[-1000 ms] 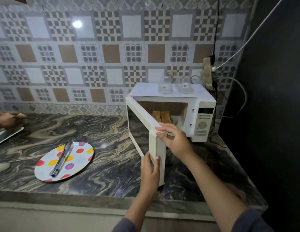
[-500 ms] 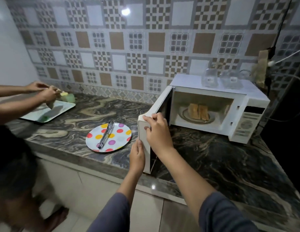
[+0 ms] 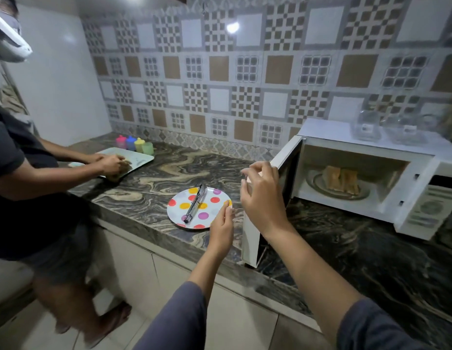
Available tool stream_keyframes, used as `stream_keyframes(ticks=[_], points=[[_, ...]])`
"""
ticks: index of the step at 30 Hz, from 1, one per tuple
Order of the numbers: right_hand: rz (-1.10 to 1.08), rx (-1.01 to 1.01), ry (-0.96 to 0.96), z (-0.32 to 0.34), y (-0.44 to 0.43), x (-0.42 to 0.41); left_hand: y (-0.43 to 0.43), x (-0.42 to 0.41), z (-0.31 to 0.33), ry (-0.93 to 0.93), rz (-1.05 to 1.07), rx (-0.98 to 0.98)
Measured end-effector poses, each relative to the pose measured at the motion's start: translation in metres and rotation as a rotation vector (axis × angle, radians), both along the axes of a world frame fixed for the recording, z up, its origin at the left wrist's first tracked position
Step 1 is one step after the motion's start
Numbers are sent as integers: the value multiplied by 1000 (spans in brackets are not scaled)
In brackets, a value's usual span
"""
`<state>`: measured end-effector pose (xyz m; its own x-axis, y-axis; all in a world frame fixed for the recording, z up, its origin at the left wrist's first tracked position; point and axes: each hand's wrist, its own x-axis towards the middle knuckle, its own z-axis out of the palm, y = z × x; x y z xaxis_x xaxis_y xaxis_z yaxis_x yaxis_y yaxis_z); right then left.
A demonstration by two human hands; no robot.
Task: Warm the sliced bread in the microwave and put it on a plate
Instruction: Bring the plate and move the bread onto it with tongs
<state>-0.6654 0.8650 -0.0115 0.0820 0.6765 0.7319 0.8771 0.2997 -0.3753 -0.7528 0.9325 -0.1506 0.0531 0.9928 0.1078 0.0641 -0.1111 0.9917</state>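
Observation:
A white microwave [image 3: 419,198] stands on the marble counter with its door [image 3: 286,173] swung wide open. Inside, two bread slices [image 3: 342,179] stand on the turntable plate [image 3: 318,184]. A polka-dot plate [image 3: 212,208] lies left of the door, with metal tongs [image 3: 196,202] resting across it. My right hand [image 3: 260,195] hovers just off the door's outer edge, fingers spread, holding nothing. My left hand [image 3: 221,229] is lower, beside the polka-dot plate's right rim, open and empty.
Another person [image 3: 30,185] stands at the left, hands working on a white tray [image 3: 138,157]. Several coloured cups [image 3: 135,144] stand behind that tray. Clear glass containers [image 3: 366,126] sit on the microwave's top. The counter's front edge [image 3: 169,238] runs diagonally below the plate.
The microwave door has swung fully open. Both my hands have let go of its edge and now hover apart from it. The view has turned left.

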Motion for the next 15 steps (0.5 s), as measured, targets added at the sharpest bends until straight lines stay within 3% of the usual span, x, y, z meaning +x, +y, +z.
stream_keyframes(ticks=[5,9,15], points=[[143,16,82,-21,33,-49,17,-56,26,-6,70,-18],[170,-165,211,-69,87,-84,61,-107,22,99,142,-50],[-120,-425,400,-144,191,-80,165,-179,3,312,173,-99]])
